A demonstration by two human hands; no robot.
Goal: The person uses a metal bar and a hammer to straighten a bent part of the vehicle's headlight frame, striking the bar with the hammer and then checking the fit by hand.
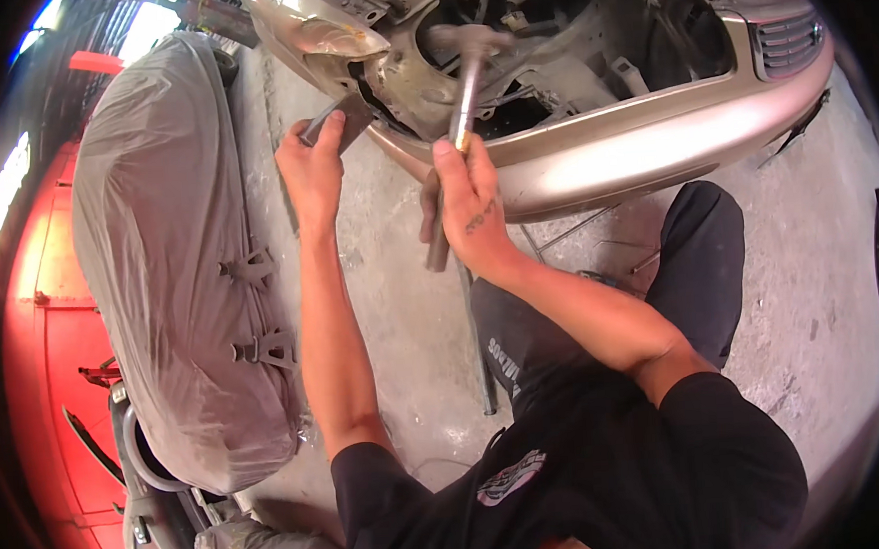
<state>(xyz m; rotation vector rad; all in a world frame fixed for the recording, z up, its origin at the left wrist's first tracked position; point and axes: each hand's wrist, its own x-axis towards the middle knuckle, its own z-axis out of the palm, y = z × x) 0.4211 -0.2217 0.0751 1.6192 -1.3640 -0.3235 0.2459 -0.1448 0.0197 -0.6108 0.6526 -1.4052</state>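
Note:
My left hand (313, 170) is closed round a flat dark metal block (355, 122), held up beside the torn front edge of the car's fender (312, 28). From this view I cannot tell whether block and fender touch. In my right hand (473, 201) is a hammer (467, 96), gripped by its handle with the head raised and slightly blurred. The hammer head stands in front of the open headlight and engine area. Below the hand the handle's dark end sticks out. Right under the hammer runs the beige front bumper (641, 140) of the car.
A long grey covered shape (164, 239) stands on the left, with dark metal stands (257, 350) along its side. A thin bar (482, 372) lies on the concrete floor (401, 306). Behind the covered shape is a red wall (50, 335). Car parts sit at lower left.

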